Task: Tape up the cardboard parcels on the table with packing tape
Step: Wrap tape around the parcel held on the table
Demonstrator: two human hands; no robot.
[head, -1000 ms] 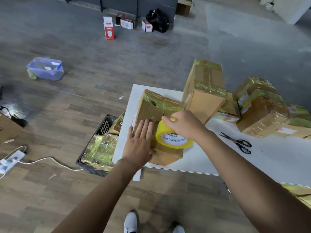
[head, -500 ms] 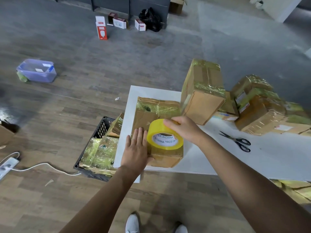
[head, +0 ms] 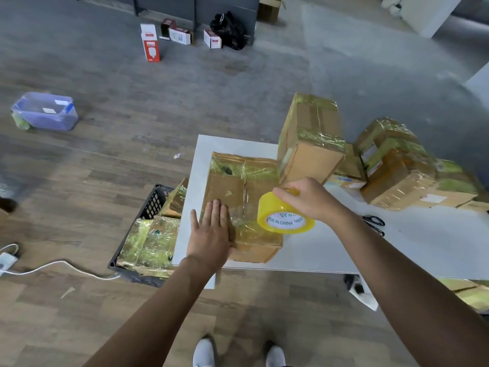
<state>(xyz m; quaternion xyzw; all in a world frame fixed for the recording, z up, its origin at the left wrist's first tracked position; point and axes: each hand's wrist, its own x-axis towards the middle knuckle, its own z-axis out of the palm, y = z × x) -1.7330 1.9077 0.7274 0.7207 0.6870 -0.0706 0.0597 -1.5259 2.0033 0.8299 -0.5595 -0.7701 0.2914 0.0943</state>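
The left hand [head: 211,234] lies flat with straight fingers, pressing the near left part of the box [head: 246,192] at the centre of the frame. The right hand [head: 309,200] grips the roll of yellow tape [head: 284,218] at the box's right edge. A clear strip runs from the roll across the near end toward the left fingers.

The box sits at the left end of the white worktop [head: 397,250]. Its far end is banded with tape and its middle seam looks bare, so I judge it about half done.

Right of centre, a tall box [head: 309,144] and a pile of parcels [head: 397,176] look wrapped already, with scissors [head: 374,222] beside them. At lower left, a black crate [head: 152,205] on the floor holds more wrapped parcels, likely finished.
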